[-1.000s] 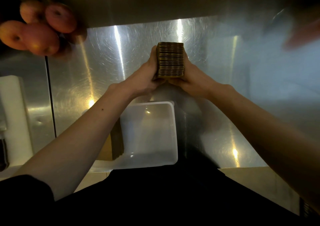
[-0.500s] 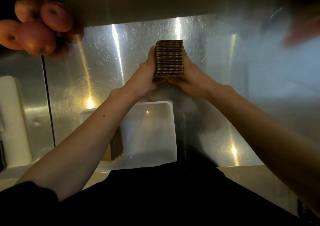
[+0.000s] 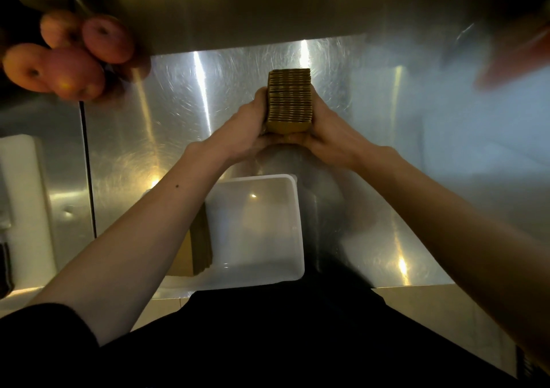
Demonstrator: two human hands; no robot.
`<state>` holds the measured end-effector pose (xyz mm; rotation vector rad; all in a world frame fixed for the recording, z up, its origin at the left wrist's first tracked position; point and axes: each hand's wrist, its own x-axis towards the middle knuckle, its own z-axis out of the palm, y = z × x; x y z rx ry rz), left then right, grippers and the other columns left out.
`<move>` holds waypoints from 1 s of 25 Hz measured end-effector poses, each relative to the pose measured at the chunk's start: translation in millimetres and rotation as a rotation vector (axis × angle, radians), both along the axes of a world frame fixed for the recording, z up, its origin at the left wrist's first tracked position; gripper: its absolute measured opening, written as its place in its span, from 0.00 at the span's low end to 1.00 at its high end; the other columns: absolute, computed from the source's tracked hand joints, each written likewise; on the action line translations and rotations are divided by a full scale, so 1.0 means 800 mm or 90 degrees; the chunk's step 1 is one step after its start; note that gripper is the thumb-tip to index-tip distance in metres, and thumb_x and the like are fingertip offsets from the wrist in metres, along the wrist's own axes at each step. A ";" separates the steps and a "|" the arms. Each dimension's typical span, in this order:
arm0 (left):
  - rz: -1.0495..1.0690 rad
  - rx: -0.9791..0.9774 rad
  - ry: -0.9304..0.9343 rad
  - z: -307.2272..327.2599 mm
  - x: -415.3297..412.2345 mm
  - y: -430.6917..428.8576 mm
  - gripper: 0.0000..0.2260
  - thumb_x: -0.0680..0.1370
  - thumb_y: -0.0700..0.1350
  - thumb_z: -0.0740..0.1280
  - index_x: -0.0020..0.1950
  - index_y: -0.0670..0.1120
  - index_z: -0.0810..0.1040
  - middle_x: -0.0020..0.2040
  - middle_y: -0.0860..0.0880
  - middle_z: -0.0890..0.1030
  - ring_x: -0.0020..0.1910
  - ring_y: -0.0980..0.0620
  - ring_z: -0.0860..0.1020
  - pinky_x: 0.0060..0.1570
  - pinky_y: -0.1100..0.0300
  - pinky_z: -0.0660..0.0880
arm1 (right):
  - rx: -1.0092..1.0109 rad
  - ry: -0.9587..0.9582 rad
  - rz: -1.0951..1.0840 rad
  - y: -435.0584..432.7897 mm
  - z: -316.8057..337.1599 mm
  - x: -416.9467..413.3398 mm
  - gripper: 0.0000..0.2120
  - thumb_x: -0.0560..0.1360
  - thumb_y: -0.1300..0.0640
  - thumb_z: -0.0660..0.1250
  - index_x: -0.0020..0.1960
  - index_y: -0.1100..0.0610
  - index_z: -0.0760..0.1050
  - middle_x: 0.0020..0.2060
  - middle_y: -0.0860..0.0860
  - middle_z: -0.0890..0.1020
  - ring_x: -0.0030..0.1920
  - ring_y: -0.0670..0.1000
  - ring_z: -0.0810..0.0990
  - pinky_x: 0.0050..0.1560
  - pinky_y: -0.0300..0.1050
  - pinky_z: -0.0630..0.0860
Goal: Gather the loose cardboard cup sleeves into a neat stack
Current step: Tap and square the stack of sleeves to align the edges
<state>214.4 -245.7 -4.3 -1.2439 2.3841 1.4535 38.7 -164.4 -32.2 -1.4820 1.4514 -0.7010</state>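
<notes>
A thick stack of brown cardboard cup sleeves (image 3: pixel 289 98) is held on edge above the steel counter, its ribbed edges facing me. My left hand (image 3: pixel 248 127) presses its left side and my right hand (image 3: pixel 329 133) presses its right side, fingers wrapped under the bottom. A second, smaller pile of sleeves (image 3: pixel 201 244) leans inside the white plastic tub (image 3: pixel 297 232) near me, partly hidden by my left forearm.
Several reddish apples (image 3: pixel 68 57) lie at the back left of the steel counter (image 3: pixel 178 113). A white board-like object (image 3: pixel 26 209) stands at the left edge. A blurred reddish shape (image 3: pixel 515 60) sits at the far right.
The stack stays clamped between both hands in about the same place. It has tipped slightly, so its near lower face now shows.
</notes>
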 end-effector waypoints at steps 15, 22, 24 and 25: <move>0.016 0.071 0.054 0.140 0.047 0.021 0.39 0.68 0.64 0.72 0.73 0.49 0.67 0.67 0.49 0.76 0.62 0.49 0.77 0.61 0.53 0.76 | 0.096 -0.109 -0.089 0.049 0.144 0.018 0.29 0.74 0.36 0.64 0.71 0.44 0.62 0.58 0.34 0.76 0.57 0.38 0.78 0.50 0.32 0.76; 0.064 0.187 0.078 0.149 0.094 0.075 0.37 0.67 0.63 0.70 0.72 0.49 0.68 0.65 0.49 0.78 0.62 0.49 0.79 0.64 0.46 0.76 | 0.176 -0.203 -0.160 0.112 0.180 0.068 0.21 0.69 0.35 0.67 0.59 0.41 0.70 0.55 0.43 0.81 0.53 0.44 0.82 0.53 0.44 0.80; 0.093 0.229 0.090 0.139 0.109 0.095 0.36 0.68 0.62 0.70 0.72 0.48 0.69 0.64 0.48 0.79 0.61 0.49 0.80 0.63 0.47 0.77 | 0.206 -0.214 -0.177 0.131 0.177 0.085 0.20 0.68 0.35 0.68 0.56 0.42 0.72 0.55 0.45 0.81 0.52 0.45 0.82 0.53 0.45 0.80; 0.115 0.249 0.098 0.133 0.118 0.108 0.35 0.68 0.61 0.71 0.71 0.48 0.70 0.63 0.48 0.80 0.60 0.49 0.80 0.61 0.49 0.78 | 0.221 -0.218 -0.189 0.142 0.175 0.096 0.20 0.68 0.35 0.68 0.56 0.42 0.72 0.54 0.45 0.82 0.52 0.45 0.83 0.54 0.46 0.80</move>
